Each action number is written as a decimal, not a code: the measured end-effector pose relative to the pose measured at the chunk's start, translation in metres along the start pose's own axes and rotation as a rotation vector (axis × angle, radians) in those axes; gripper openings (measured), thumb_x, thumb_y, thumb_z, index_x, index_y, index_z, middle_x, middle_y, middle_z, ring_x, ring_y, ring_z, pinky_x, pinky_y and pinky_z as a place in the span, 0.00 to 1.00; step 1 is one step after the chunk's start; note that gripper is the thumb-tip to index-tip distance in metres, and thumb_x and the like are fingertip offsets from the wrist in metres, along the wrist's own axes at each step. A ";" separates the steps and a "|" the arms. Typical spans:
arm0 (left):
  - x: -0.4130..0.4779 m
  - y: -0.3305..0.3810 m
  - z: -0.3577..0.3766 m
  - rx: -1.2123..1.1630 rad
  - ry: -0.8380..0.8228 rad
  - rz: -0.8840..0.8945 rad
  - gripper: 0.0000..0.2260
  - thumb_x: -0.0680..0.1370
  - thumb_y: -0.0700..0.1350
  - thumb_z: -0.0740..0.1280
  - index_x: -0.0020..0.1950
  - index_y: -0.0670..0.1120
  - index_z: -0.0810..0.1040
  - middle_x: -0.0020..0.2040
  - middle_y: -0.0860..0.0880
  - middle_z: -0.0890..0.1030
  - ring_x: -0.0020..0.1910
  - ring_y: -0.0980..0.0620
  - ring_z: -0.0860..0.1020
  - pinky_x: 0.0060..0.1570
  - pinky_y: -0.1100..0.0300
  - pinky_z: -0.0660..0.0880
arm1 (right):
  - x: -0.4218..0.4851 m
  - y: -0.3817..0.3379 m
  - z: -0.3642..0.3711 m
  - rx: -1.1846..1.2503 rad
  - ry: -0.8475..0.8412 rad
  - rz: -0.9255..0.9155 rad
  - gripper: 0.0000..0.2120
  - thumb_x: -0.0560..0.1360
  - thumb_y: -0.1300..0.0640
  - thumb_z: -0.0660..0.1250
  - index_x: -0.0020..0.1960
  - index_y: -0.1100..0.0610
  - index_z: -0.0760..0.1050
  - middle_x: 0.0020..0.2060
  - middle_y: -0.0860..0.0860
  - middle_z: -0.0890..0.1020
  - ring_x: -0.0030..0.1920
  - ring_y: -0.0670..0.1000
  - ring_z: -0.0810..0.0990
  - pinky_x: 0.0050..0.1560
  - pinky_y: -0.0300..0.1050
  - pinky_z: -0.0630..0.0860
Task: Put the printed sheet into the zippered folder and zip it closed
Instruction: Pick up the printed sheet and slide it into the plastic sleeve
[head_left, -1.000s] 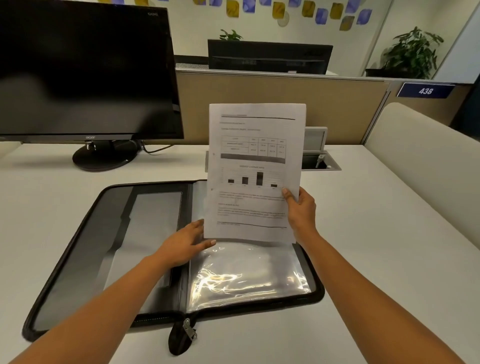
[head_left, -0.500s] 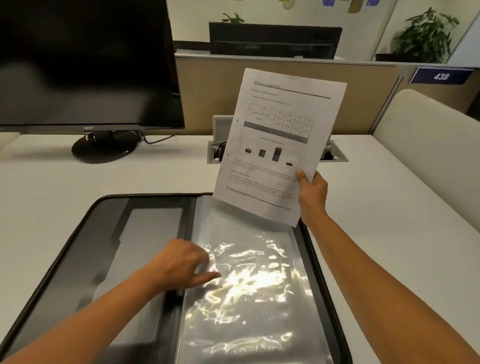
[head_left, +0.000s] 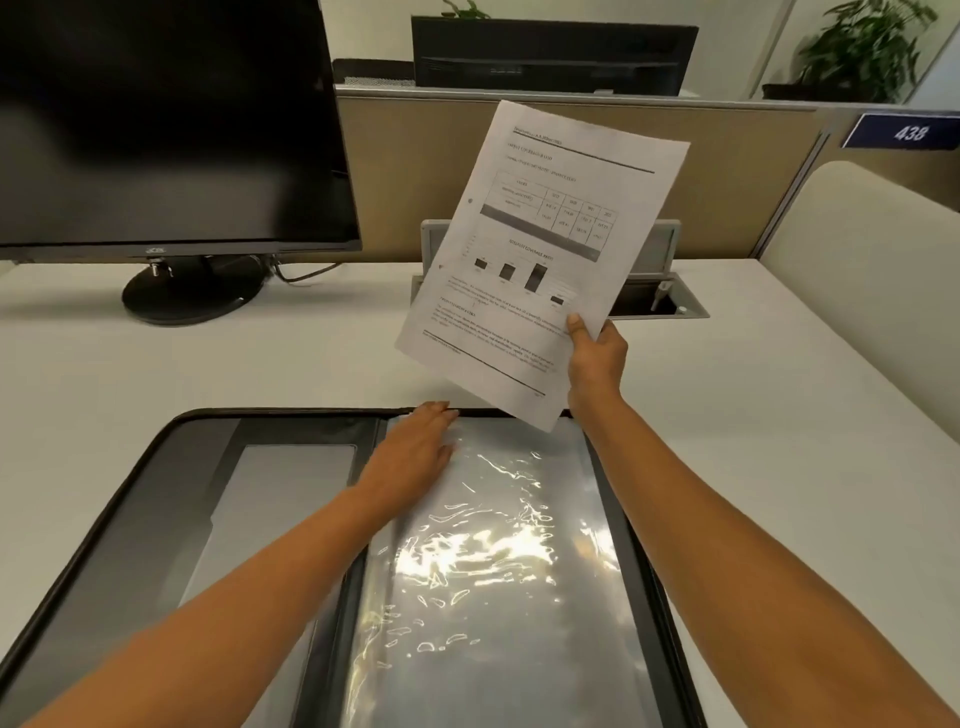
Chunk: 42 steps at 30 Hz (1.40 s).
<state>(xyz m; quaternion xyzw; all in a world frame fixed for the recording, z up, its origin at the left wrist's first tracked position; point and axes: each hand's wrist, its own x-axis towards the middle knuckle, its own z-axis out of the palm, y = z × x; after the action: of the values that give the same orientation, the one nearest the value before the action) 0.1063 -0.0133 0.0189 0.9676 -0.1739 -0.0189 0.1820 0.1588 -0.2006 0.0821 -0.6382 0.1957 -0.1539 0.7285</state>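
Right hand (head_left: 595, 364) is pinching the sheet (head_left: 545, 249) by its lower corner, holding it upright and tilted, long axis aiming down at the far edge of the folder (head_left: 156, 467), which is lying open on the worktop (head_left: 779, 467). Directly beneath, the left hand (head_left: 415, 457) is resting flat, fingers straight, on the clear sleeve (head_left: 493, 571).

One head-worn wide-angle camera looks forward and down, close over the open black zippered folder (head_left: 156, 519) on the white desk (head_left: 779, 441), facing the beige partition (head_left: 405, 171).

The printed sheet (head_left: 540, 260) tilts above the open zippered folder (head_left: 291, 519), lying flat.
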 end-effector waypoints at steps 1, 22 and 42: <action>0.006 0.002 0.003 -0.003 -0.042 -0.010 0.22 0.80 0.46 0.56 0.74 0.44 0.58 0.76 0.47 0.57 0.74 0.51 0.54 0.70 0.62 0.49 | 0.003 0.000 0.002 0.013 -0.001 0.003 0.04 0.77 0.54 0.61 0.51 0.52 0.71 0.50 0.51 0.78 0.43 0.48 0.76 0.48 0.49 0.75; 0.032 0.005 0.013 -0.198 0.118 -0.161 0.12 0.70 0.48 0.71 0.53 0.52 0.80 0.45 0.55 0.70 0.50 0.54 0.72 0.48 0.58 0.58 | 0.028 0.012 0.023 0.230 -0.037 0.127 0.05 0.77 0.59 0.61 0.52 0.52 0.71 0.46 0.51 0.78 0.43 0.49 0.77 0.43 0.46 0.76; 0.026 -0.002 -0.001 -0.239 0.184 0.056 0.12 0.70 0.46 0.72 0.53 0.49 0.77 0.44 0.55 0.80 0.44 0.57 0.72 0.43 0.60 0.71 | 0.037 0.021 0.014 -0.097 -0.131 0.220 0.10 0.77 0.56 0.62 0.58 0.54 0.72 0.56 0.54 0.79 0.49 0.54 0.77 0.50 0.54 0.76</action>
<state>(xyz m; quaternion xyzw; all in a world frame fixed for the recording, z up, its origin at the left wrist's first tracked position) 0.1313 -0.0200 0.0194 0.9315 -0.1801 0.0543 0.3112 0.1974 -0.2027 0.0593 -0.6560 0.2235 -0.0214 0.7206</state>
